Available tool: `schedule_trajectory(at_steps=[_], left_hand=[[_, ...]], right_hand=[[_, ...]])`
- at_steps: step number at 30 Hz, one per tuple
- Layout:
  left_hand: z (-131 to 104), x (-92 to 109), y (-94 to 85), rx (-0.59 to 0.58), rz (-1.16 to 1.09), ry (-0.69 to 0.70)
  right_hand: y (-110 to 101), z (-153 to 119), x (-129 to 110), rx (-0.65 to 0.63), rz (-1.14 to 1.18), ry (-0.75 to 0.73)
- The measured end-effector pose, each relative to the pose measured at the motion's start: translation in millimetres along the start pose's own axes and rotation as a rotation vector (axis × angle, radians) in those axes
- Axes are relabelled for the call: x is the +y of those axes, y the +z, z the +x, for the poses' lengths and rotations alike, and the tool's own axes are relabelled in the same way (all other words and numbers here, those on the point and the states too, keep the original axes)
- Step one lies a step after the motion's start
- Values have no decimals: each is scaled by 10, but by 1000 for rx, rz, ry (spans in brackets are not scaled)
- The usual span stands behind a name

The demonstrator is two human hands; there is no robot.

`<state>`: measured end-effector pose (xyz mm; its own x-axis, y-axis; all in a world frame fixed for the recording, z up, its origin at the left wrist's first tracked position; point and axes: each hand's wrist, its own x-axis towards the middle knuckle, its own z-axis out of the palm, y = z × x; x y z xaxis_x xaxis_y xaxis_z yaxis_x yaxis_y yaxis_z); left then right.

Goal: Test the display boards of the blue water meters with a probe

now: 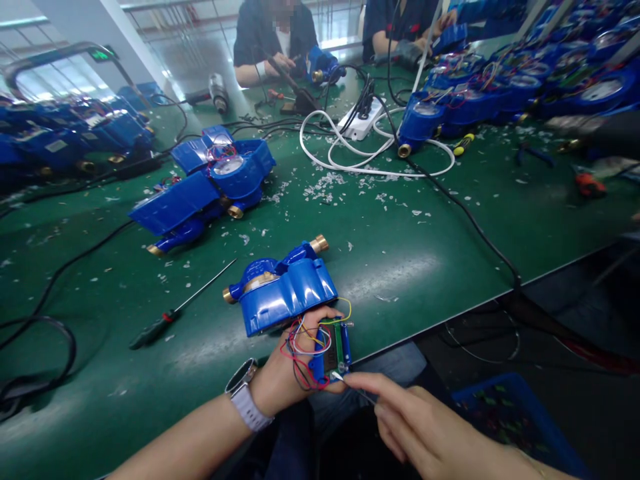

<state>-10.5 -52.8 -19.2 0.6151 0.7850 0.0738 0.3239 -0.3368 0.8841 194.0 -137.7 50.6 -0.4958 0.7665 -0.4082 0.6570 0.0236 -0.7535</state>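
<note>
My left hand (pixel 276 373), with a watch on its wrist, is closed around a small blue-framed circuit module (pixel 331 353). Red, black, white and yellow wires (pixel 300 350) loop from the module over the hand. Just beyond it, a blue water meter (pixel 293 293) with brass threaded ends lies on its side on the table, close to my left fingers. My right hand (pixel 415 420) reaches in from the lower right, its index fingertip at the module's lower corner. A small white piece (pixel 338 376) shows at that fingertip; its kind is unclear, and my right thumb is hidden.
A screwdriver (pixel 185 303) lies left on the green table (pixel 425 233). Beyond are more water meters (pixel 230 167), a white power strip (pixel 360 120), cables and plastic scraps. Other people (pixel 275 40) work across the table. A blue bin (pixel 520 413) is below the edge at right.
</note>
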Motion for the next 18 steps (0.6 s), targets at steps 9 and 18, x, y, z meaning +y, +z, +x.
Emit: schedule_trajectory(at_steps=[9, 18], left_hand=[[45, 94, -82, -59, 66, 32], [15, -15, 8, -11, 40, 54]], right_hand=[[-125, 162, 48, 96, -859, -371], [-132, 161, 15, -10, -519, -186]])
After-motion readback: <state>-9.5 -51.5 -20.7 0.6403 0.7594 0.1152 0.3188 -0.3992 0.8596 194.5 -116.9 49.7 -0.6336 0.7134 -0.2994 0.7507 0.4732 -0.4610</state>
